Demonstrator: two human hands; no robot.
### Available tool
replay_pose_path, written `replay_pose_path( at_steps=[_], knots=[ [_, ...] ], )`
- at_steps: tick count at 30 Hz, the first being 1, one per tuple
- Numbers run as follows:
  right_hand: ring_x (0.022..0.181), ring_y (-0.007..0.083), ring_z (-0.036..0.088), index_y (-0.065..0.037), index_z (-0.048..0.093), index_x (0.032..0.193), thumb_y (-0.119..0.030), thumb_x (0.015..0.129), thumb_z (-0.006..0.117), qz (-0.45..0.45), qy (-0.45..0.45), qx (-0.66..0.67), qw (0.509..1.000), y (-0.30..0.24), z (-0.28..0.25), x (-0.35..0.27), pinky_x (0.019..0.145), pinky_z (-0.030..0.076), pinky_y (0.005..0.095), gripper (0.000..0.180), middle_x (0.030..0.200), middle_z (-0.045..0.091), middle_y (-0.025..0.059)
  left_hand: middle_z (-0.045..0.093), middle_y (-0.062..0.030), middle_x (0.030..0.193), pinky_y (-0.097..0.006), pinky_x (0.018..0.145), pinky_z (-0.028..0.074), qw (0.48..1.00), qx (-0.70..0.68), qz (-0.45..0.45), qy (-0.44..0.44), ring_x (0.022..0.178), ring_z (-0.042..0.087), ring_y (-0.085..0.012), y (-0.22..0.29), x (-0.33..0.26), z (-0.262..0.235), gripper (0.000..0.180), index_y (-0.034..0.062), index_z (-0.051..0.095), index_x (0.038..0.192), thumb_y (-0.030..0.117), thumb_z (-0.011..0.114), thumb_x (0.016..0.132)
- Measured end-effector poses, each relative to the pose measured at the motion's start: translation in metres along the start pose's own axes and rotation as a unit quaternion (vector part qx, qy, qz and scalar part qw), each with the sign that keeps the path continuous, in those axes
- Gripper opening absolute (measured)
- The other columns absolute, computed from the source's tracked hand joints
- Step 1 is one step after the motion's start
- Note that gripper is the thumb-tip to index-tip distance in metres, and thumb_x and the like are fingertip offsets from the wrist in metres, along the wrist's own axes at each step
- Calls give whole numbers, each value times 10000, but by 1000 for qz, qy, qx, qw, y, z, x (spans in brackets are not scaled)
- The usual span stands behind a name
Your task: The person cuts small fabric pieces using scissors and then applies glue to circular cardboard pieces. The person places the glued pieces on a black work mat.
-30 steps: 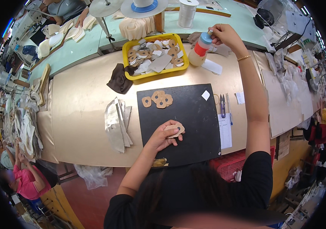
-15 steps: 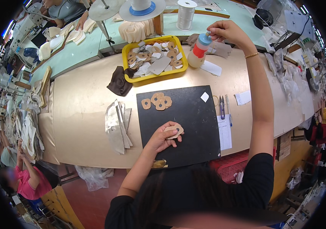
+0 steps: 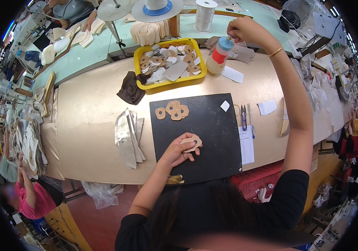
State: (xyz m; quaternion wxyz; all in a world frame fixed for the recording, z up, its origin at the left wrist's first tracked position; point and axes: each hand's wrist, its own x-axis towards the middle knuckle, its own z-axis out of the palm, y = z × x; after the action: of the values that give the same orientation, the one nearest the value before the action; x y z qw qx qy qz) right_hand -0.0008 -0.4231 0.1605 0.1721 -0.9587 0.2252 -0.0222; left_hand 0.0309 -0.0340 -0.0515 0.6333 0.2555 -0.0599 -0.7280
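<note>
My left hand (image 3: 178,151) is closed over the black board (image 3: 212,167), thumb on top, pinching a small tan patch with a dark round centre (image 3: 192,144), perhaps several stacked. My right hand (image 3: 242,32) reaches far forward. Its fingers are curled together at the tip of a squeeze bottle (image 3: 217,57) with a blue cap, a red band and pale contents. What they grip, if anything, is hidden. On the board's upper left lie several like tan patches (image 3: 176,110), partly overlapping, with one (image 3: 160,113) apart. A white diamond-shaped piece (image 3: 225,106) rests at the upper right.
Beyond the board stands a yellow tray (image 3: 138,62) of tan and white pieces, with a dark cloth (image 3: 131,90) beside it. Silvery strips (image 3: 125,138) lie left. Thread snips (image 3: 244,117), a pen (image 3: 251,119) and a paper sheet (image 3: 246,144) lie right. A thread cone (image 3: 204,17) stands behind.
My right hand has tilted and its fingers have curled more tightly at the bottle's tip; the elbow has swung outward to the right. My left hand and the patches stay put.
</note>
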Motion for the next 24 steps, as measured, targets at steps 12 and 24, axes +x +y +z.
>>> replay_pose_path(
  at_steps=[12,24],
  knots=[
    [657,130,659,-2,630,1130,-159,979,501,71,104,183,975,25,39,-21,624,544,267,253,828,694,103,611,-159,1023,-280,585,629,1000,-2,-3,-7,844,678,-210,0,1,-2,247,31,511,1156,91,599,933],
    [789,207,720,-81,308,1443,-784,875,145,223,-103,509,825,22,85,-39,562,590,253,918,903,684,183,634,-204,1056,-313,648,613,1000,23,-12,17,890,689,-249,1,-1,3,292,34,512,1162,54,635,898]
  ],
)
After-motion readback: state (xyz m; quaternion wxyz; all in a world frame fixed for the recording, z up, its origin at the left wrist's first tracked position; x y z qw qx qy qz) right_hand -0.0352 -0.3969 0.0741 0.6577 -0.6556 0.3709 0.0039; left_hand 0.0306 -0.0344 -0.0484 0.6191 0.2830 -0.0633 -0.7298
